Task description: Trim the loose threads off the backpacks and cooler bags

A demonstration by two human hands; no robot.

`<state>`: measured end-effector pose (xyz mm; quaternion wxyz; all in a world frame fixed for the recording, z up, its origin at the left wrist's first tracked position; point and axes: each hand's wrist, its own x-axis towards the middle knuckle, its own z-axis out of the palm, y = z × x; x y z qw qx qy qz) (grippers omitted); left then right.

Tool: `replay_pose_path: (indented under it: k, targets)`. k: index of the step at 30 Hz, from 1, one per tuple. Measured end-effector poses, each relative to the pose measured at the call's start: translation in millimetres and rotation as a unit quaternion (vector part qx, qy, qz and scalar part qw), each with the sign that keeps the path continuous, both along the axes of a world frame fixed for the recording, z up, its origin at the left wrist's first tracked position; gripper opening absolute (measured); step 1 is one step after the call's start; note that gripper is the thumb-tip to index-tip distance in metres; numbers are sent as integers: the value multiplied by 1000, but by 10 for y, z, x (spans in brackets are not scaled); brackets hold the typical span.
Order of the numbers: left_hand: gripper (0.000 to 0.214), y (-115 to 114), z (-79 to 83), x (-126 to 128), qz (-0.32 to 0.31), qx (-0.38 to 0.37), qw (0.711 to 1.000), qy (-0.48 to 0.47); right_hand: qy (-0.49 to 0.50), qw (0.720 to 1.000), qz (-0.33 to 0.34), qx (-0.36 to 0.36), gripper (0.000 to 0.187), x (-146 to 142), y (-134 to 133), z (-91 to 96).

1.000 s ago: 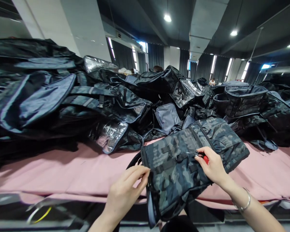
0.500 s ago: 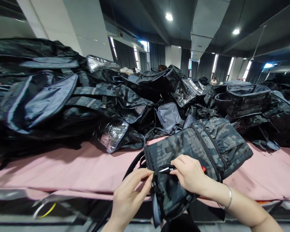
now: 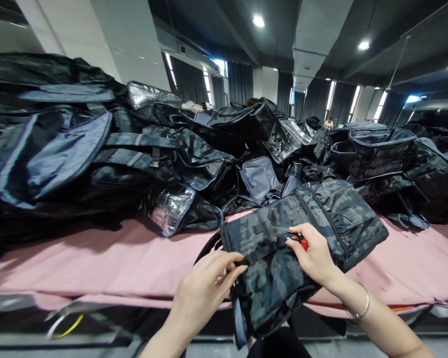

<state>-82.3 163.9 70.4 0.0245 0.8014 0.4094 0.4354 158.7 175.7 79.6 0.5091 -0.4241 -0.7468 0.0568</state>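
A dark camouflage backpack [image 3: 280, 268] lies tilted across the near edge of the table, its lower end hanging toward me. My left hand [image 3: 209, 278] pinches at the backpack's left edge, thumb and forefinger close together; whatever fine material lies between the tips is too small to make out. Over the middle of the front panel, my right hand [image 3: 315, 253] is closed around small thread snips [image 3: 304, 243]. Their red end shows between the fingers, and the blades are blurred, pointing left above the fabric.
Pink cloth [image 3: 108, 258] covers the table. Behind the backpack lies a heap of similar bags: a large open one [image 3: 67, 154] at left, a silver-lined one [image 3: 175, 209] near the middle, and an open box-shaped one [image 3: 381, 144] at right. A person [image 3: 328, 123] is far back.
My right hand has moved right and up with the snips, away from my left hand. The left hand stays at the backpack's edge, its fingers slightly to the right.
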Motion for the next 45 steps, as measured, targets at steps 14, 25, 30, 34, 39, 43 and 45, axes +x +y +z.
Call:
replay_pose_path:
  k: [14, 25, 30, 34, 39, 43, 45]
  targets:
    - [16, 163, 289, 561, -37, -3, 985, 166, 138, 985, -84, -54, 16, 396, -18, -32]
    - [17, 365, 206, 760, 91, 43, 939, 328, 129, 987, -79, -48, 14, 374, -28, -39]
    - [32, 430, 105, 737, -24, 113, 964, 239, 126, 988, -75, -44, 14, 366, -28, -42]
    - [30, 484, 70, 663, 10, 141, 978, 153, 123, 989, -76, -39, 13, 371, -32, -51]
    - [27, 456, 85, 630, 61, 157, 950, 262, 110, 990, -79, -31, 12, 356, -43, -42]
    - [21, 359, 155, 764, 62, 186, 919, 342, 94, 992, -79, -35, 10, 335, -52, -28]
    - [21, 328, 198, 835, 63, 203, 904, 370, 85, 993, -77, -36, 10, 331, -53, -30]
